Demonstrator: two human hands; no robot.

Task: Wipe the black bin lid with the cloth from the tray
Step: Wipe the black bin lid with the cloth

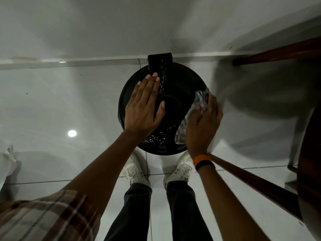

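The round black bin lid (175, 101) lies below me against the wall, speckled with small white droplets or crumbs. My left hand (145, 105) rests flat on the lid's left half, fingers straight and spread toward the hinge block (159, 65). My right hand (202, 124) presses a pale, crumpled cloth (198, 105) against the lid's right rim. The cloth is blurred and partly hidden under my fingers. No tray is in view.
My two white shoes (134, 169) stand on the glossy white tile floor just in front of the bin. A dark wooden table with slanting legs (251, 181) fills the right side. The white wall and skirting (86, 61) run behind the bin.
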